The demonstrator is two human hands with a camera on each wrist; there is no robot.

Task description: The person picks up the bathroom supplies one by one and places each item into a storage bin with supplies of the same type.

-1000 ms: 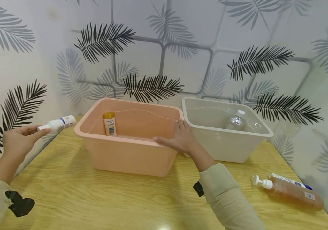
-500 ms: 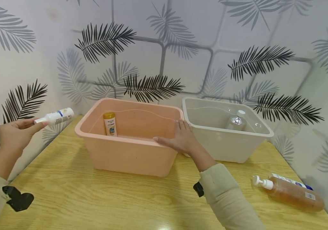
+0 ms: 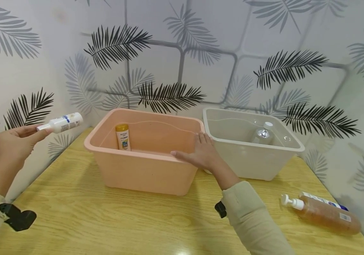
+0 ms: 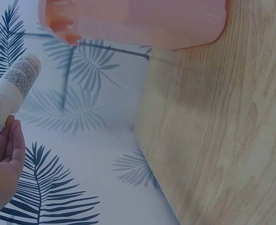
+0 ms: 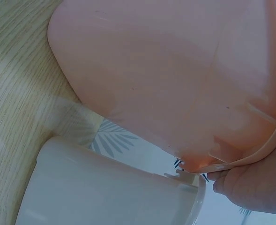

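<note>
My left hand (image 3: 14, 145) pinches a white bottle (image 3: 65, 122) by its narrow capped end. The bottle tilts with its base up and to the right, in the air left of the pink bin (image 3: 146, 173). In the left wrist view the bottle (image 4: 19, 79) shows small print on its side. My right hand (image 3: 203, 152) rests on the front right corner of the pink bin's rim, its fingers extended along the side. A white bottle with a yellow cap (image 3: 123, 138) stands inside the pink bin near its left end.
A grey-white bin (image 3: 245, 159) stands right of the pink one, holding a clear bottle with a white cap (image 3: 263, 135). On the table's (image 3: 130, 219) right lie an amber pump bottle (image 3: 328, 215) and, behind it, a white tube with a blue cap (image 3: 322, 200). A leaf-patterned wall stands behind.
My left hand has moved a little left and up with the white bottle, which has turned slightly to show more of its label. My right hand has stayed on the pink bin's rim.
</note>
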